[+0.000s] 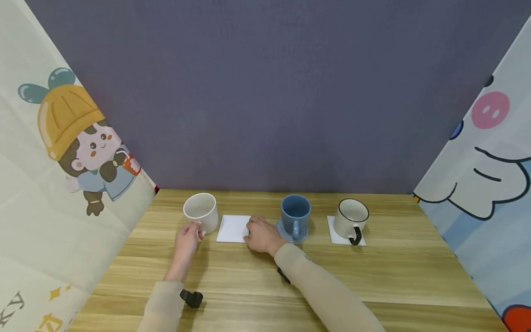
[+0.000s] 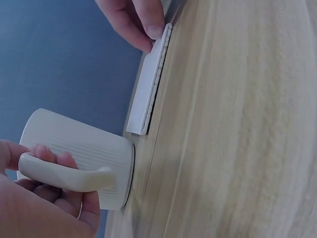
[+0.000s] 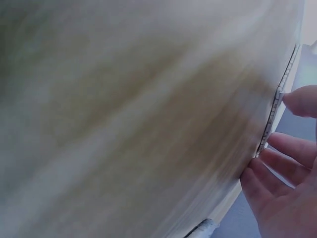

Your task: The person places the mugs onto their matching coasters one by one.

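Observation:
My left hand [image 1: 187, 239] holds the handle [image 2: 64, 173] of a white mug [image 1: 202, 213], its fingers curled through the loop. The mug stands upright at the left of the row, and fine ribs show on its side in the left wrist view. Just right of it lies a flat white square coaster [image 1: 232, 229] with a notched edge. At that coaster's right end, the thumb and fingers of my right hand [image 1: 264, 237] pinch its edges. The coaster lies flat, close to the wooden table.
Right of my right hand, a blue mug [image 1: 296, 213] stands on a round blue-grey coaster [image 1: 304, 235]. Farther right, a cream mug [image 1: 347, 225] with black rim and handle sits on a white square coaster [image 1: 334, 235]. A dark grey panel [image 1: 265, 115] rises behind the table [image 1: 232, 286].

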Demonstrator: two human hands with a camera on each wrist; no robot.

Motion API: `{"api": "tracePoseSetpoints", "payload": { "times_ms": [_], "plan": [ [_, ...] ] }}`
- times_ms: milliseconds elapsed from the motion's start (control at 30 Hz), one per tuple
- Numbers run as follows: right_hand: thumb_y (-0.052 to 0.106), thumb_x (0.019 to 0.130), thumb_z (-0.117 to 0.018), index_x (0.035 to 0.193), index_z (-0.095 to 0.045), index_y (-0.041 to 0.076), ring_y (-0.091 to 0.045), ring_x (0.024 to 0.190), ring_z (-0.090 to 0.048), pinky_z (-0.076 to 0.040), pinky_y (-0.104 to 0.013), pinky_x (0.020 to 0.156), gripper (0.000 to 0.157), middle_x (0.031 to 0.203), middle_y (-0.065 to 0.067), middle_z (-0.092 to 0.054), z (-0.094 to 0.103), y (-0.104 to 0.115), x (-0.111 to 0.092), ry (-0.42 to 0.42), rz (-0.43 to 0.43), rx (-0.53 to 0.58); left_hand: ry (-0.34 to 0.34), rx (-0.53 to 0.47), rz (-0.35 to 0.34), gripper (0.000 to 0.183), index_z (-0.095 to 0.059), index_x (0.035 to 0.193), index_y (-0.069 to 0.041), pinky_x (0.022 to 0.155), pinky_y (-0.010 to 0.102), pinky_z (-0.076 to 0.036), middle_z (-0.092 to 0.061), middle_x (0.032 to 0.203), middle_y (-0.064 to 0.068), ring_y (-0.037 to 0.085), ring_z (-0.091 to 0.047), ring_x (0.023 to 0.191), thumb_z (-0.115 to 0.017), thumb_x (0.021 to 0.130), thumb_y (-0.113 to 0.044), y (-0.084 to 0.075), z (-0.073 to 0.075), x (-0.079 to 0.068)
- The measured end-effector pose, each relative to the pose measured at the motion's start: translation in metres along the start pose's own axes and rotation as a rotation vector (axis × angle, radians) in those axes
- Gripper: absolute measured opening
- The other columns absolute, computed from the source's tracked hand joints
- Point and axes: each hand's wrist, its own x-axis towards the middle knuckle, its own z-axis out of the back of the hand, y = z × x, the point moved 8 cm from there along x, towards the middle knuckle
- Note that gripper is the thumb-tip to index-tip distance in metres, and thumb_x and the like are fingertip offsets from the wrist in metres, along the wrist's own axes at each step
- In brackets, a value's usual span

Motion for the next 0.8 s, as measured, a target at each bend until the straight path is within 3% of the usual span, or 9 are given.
{"api": "tracePoseSetpoints", "payload": {
  "times_ms": [367,800],
  "plan": [
    [0.033,0.096,-0.067,0.109,-0.073,0.009,-0.022,0.118,-0.057,-0.049,-0.035,0.100,0.028,0.123,-0.003,-0.061,-0.0003,0.0000,-0.0008,-0.013,-0.003,0.023,-0.012,-0.015,0.008,0.032,-0.057,0.086,-0.002,0.068,0.031,-0.034,-0.054,0.073,-0.001,0.017,-0.045,0.075,-0.047,0.107,-0.024,0.0018,-0.0012,-0.0028],
    [0.033,0.095,-0.067,0.114,-0.073,0.009,-0.021,0.116,-0.057,-0.051,-0.035,0.097,0.030,0.124,-0.002,-0.061,0.0012,-0.0014,-0.0012,-0.014,-0.019,0.050,-0.010,-0.094,-0.002,0.033,-0.061,0.090,0.001,0.080,0.031,-0.035,-0.058,0.076,0.000,0.016,-0.050,0.085,-0.049,0.108,-0.025,0.0027,-0.0069,-0.0053]
  ]
}}
